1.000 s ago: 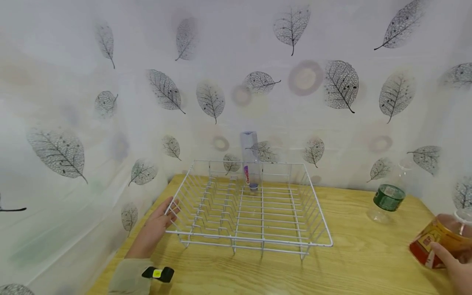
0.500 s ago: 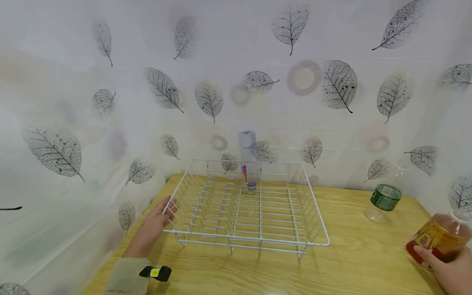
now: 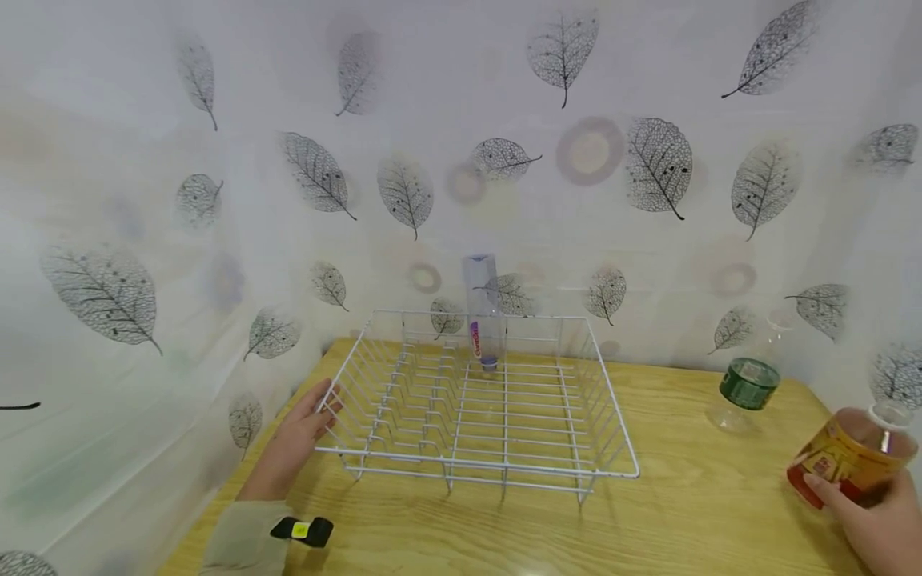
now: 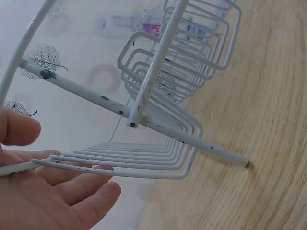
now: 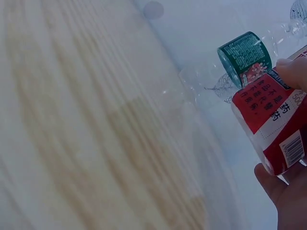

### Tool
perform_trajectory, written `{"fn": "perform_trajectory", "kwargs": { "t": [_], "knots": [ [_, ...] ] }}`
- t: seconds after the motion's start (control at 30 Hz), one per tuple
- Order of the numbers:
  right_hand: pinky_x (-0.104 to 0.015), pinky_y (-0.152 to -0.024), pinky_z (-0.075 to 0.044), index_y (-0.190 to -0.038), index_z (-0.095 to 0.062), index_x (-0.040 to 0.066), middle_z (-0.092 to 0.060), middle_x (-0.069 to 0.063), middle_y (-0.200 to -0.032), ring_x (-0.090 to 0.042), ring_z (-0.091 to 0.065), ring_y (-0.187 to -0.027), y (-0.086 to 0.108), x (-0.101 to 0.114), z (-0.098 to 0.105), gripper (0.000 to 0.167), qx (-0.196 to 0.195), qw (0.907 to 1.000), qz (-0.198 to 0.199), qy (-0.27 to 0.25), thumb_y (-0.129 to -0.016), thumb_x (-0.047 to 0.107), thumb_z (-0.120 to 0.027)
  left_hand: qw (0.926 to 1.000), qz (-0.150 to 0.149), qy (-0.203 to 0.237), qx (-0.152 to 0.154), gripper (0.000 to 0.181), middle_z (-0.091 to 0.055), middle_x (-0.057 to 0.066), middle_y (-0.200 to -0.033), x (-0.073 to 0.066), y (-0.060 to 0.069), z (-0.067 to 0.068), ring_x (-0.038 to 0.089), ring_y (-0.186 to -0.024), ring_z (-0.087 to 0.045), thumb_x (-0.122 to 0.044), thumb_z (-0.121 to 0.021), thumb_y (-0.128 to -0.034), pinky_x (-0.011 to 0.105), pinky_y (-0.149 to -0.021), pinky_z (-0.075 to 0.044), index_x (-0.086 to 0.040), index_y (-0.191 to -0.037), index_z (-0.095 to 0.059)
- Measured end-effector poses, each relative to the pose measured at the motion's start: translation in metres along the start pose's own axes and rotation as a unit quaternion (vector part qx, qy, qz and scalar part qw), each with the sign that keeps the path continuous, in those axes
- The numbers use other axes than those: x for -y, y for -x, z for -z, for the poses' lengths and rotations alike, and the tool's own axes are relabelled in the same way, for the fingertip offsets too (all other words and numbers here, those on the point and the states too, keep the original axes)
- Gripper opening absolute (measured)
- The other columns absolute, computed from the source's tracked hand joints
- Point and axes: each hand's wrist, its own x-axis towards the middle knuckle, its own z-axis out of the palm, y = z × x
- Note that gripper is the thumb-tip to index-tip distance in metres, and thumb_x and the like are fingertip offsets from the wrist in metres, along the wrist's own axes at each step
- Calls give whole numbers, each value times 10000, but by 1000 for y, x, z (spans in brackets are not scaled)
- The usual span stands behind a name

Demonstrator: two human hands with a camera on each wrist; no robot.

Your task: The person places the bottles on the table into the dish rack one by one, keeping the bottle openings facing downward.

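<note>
A white wire dish rack [image 3: 504, 466] stands on the wooden table. My left hand [image 3: 301, 426] is at its left side, fingers extended against the side wires. In the left wrist view the rack's rim passes between the thumb [image 4: 19, 128] and the fairly straight fingers [image 4: 91, 194] of that hand. At the far right, my right hand [image 3: 875, 512] grips a clear plastic bottle [image 3: 853, 456] with a red and yellow label, held tilted. The right wrist view shows its red label [image 5: 268, 112] with thumb and fingers around it; part of the bottle is out of frame.
A clear bottle with a green label [image 3: 751, 384] stands on the table at the back right. Another clear bottle with a purple label [image 3: 487, 320] is upside down at the rack's back. A leaf-patterned curtain [image 3: 461, 104] closes the back and left side.
The right hand has brought the red-labelled bottle slightly left and further into view. The left hand stays at the rack's side. The whole view has shifted a little.
</note>
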Motion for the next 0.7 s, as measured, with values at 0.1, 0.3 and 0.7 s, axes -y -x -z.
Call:
{"fn": "perform_trajectory", "kwargs": {
  "t": [0.1,0.3,0.7],
  "knots": [
    [-83,-592,-419,-1592,-242,179,-467,-197,-1264,146,-386,-883,1,9,4,780,103,9967,797,-61,-965,238,-702,10000,-7,-66,-53,662,-155,156,-1670,-1,1,1,371,-1501,-207,-190,-372,-1095,618,-1185,-130,-168,-1644,-4],
    [-172,-535,-449,-1511,-227,-37,-437,-279,-1206,113,-421,-814,7,47,6,773,743,9832,1653,216,-959,196,-715,9973,-486,-535,-115,677,-69,173,-1680,-5,2,3,402,-1515,-123,-258,-383,-1111,647,-1174,-119,-124,-1638,22],
    [-233,-605,-504,-1576,-245,23,-510,-252,-1319,190,-403,-951,25,115,-2,855,1567,9495,2683,438,-925,220,-764,9654,-1251,-2218,-559,754,-129,183,-1669,-30,4,-4,500,-1475,-162,-478,-475,-1056,741,-1103,-188,-287,-1646,-47]
  ]
}}
